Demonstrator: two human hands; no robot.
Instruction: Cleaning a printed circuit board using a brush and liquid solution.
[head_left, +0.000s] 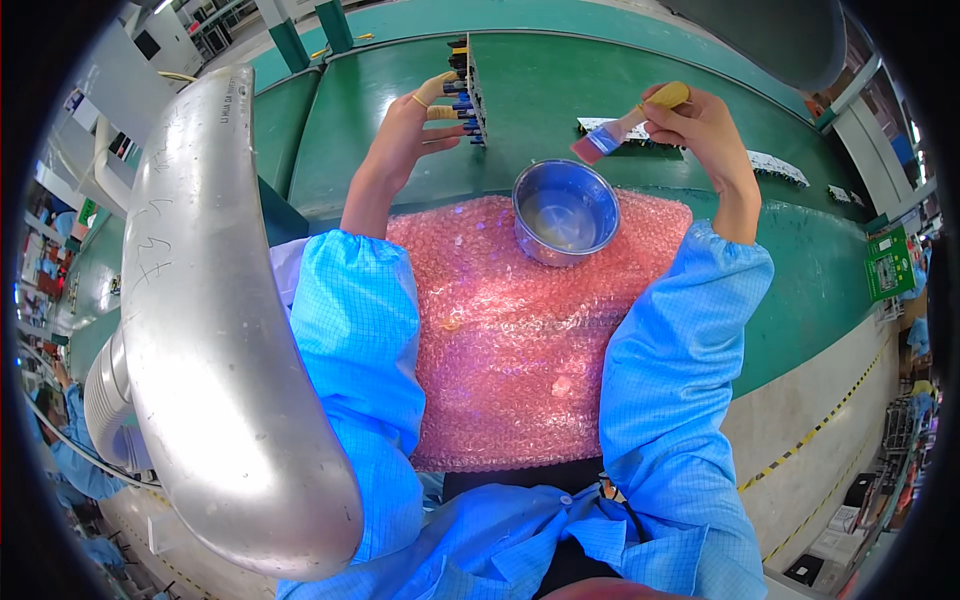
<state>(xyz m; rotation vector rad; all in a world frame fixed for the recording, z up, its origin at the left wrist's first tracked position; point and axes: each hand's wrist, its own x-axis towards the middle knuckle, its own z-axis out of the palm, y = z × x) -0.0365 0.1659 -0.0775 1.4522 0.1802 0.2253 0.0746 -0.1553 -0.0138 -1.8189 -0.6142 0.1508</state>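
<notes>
One circuit board (471, 90) is held upright on edge beyond the steel bowl (566, 210), gripped by the left hand (412, 125). Rightward, a brush (628, 125) is pinched in the right hand (700, 125), bristles angled toward the board.

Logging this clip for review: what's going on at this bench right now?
A person in blue sleeves works at a green bench. The left hand holds a circuit board upright on edge. The right hand holds a small brush, bristles raised above a steel bowl that sits on pink bubble wrap. A bent metal duct hangs at the left.
</notes>
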